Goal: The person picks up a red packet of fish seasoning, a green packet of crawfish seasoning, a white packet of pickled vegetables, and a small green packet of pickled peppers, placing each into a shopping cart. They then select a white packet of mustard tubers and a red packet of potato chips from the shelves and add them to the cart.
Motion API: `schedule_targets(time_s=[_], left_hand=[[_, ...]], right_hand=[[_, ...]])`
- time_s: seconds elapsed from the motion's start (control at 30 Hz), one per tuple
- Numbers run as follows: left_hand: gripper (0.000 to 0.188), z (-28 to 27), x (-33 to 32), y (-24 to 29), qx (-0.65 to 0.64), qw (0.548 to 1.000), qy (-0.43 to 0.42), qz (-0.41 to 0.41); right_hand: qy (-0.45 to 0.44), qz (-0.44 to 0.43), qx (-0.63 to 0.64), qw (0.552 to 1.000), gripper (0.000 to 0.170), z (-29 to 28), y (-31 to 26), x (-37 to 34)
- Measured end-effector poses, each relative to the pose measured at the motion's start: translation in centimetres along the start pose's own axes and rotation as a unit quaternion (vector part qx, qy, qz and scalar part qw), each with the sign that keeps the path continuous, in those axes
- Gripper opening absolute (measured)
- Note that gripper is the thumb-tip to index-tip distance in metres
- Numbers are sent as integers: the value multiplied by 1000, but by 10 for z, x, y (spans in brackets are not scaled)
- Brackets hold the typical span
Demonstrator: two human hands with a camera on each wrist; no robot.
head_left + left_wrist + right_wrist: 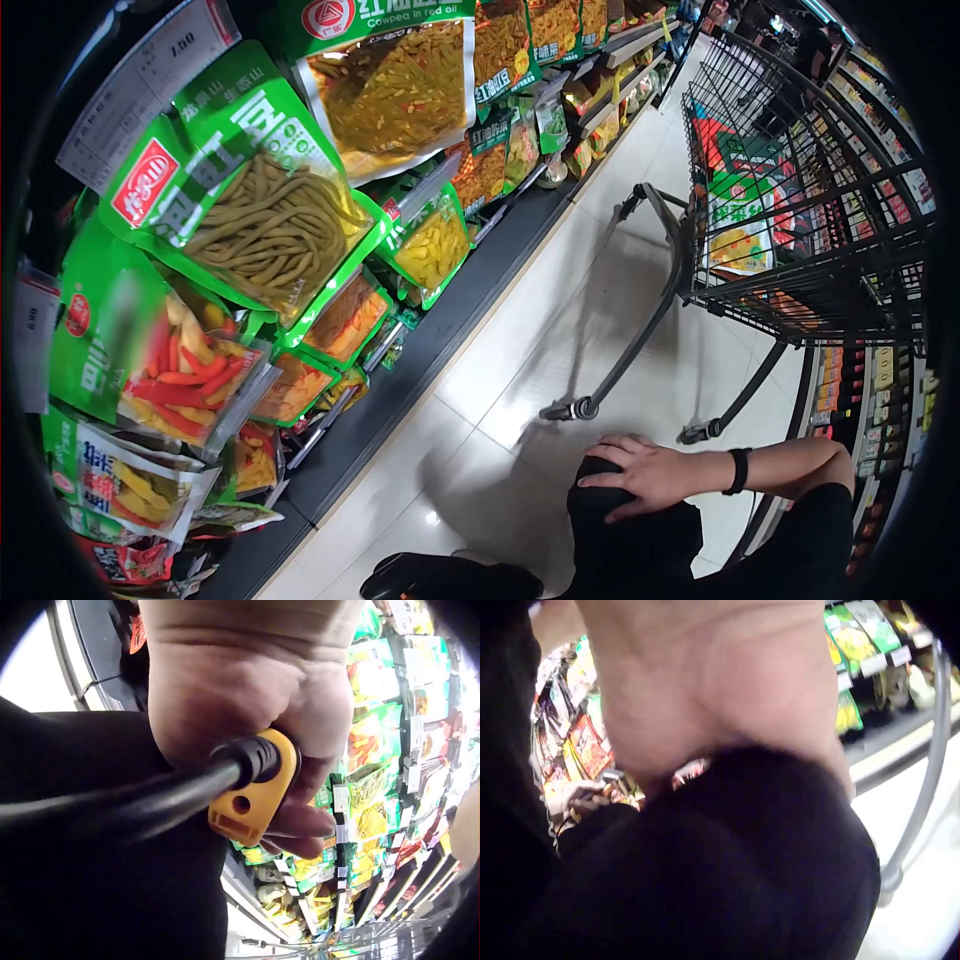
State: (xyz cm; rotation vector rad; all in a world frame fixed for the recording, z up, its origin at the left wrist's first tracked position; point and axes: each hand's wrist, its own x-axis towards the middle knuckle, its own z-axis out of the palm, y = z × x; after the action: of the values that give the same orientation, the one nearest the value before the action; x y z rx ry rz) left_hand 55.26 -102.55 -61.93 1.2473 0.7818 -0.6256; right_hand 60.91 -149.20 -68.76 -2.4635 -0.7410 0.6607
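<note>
In the head view, the right hand (645, 474) rests on a black-clothed knee (635, 535), its fingers spread over the fabric. The right wrist view shows the same hand (720, 682) from the wrist side, against the dark cloth (757, 840); its fingertips are hidden there. The left hand (247, 690) appears only in the left wrist view, beside a black-clothed leg (112, 877), with its fingers loosely bent. A yellow plastic piece (262, 787) with a black cable (150, 799) crosses in front of its palm. No held item is visible in either hand.
Shelves of green pickle packets (275, 225) line the left side, with a price label (150, 90) above. A black wire shopping cart (800, 290) holding several packets stands at the right on the tiled floor (490, 400). More shelves (885, 390) lie beyond it.
</note>
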Motion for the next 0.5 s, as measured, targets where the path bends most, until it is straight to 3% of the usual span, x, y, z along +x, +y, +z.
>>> schedule_targets(time_s=[0.1,0.17,0.37,0.5], left_hand=[[23,-1,-19,3,38,999,-24,-9],[28,-7,-37,3,52,997,-53,-34],[29,-14,-122,-5,23,992,-26,-121],[24,-13,-213,3,-2,989,18,-150]], right_hand=[[83,74,-8,994,35,3,-31,-26],[66,51,8,996,33,-5,-41,-41],[48,14,89,995,31,-9,-79,-72],[5,75,133,988,35,16,-113,-99]])
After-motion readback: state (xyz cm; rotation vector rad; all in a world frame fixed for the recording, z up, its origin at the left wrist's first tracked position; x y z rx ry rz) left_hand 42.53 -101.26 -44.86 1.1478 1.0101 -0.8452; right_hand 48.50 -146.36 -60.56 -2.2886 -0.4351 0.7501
